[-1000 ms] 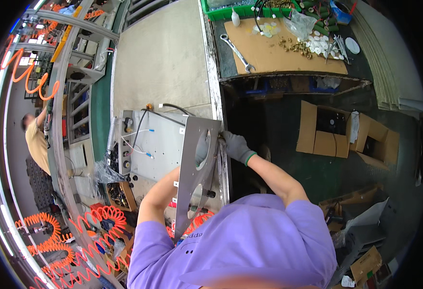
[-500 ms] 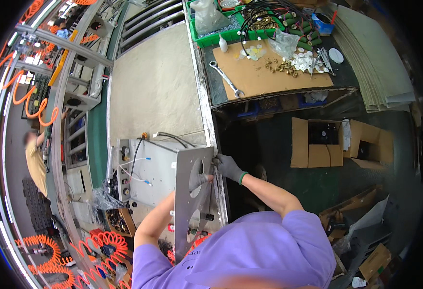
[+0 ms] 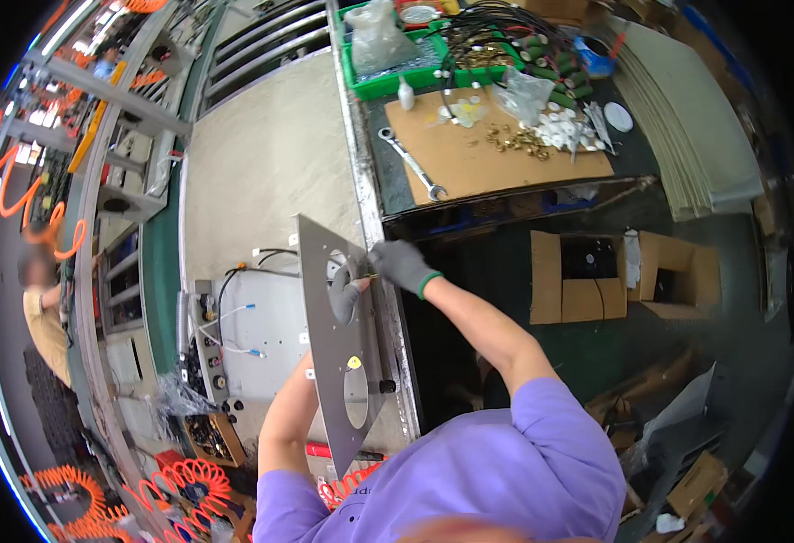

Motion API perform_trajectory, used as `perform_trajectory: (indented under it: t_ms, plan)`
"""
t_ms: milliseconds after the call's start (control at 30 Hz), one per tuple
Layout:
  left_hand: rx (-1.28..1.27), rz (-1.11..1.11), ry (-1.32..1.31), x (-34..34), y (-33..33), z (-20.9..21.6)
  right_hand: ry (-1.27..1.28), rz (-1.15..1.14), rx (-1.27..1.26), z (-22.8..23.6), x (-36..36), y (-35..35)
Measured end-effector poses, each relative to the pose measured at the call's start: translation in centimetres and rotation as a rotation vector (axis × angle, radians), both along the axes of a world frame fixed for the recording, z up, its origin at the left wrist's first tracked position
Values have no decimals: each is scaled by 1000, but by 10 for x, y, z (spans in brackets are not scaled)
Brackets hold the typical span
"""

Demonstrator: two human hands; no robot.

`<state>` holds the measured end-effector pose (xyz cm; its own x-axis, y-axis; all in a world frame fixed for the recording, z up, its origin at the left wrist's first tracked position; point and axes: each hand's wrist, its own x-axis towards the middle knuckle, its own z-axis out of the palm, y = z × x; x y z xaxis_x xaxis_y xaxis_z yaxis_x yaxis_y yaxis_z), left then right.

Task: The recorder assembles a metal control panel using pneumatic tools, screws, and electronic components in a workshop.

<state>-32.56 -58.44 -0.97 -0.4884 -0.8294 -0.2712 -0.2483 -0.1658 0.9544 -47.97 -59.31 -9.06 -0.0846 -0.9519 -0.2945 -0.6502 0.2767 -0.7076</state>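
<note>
A grey sheet-metal panel with two large round holes stands tilted on edge before me. My left arm passes behind it, and my gloved left hand shows through the upper hole, one bare fingertip poking out of the glove. That fingertip meets a small brass-coloured part at the panel's right side. My right hand, in a grey glove with a green cuff, is closed beside that part; what its fingers pinch is hidden. Behind the panel lies an open metal housing with wires and black knobs along one side.
A side bench carries a combination wrench, a cardboard sheet, brass fittings, white caps and green bins. Cardboard boxes sit on the floor at right. Orange coiled hoses hang at left, where another person stands.
The panel's upper end has swung left and away from me, so it leans more. Both hands have risen in the picture with it, staying close to its right side.
</note>
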Motion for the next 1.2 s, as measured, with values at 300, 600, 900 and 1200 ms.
perform_trajectory:
  t_ms: [300,600,900,1200]
  plan:
    - [-15,5,-107,23,-17,-77,566,-287,-325,-17,-120,-55]
    - [-158,96,-339,21,3,-36,538,-160,-195,-32,-154,-65]
    - [-119,637,-246,219,172,15,273,0,-331,-23,-145,94]
    - [-84,1708,-150,326,391,21,-129,380,272,-48,-62,286]
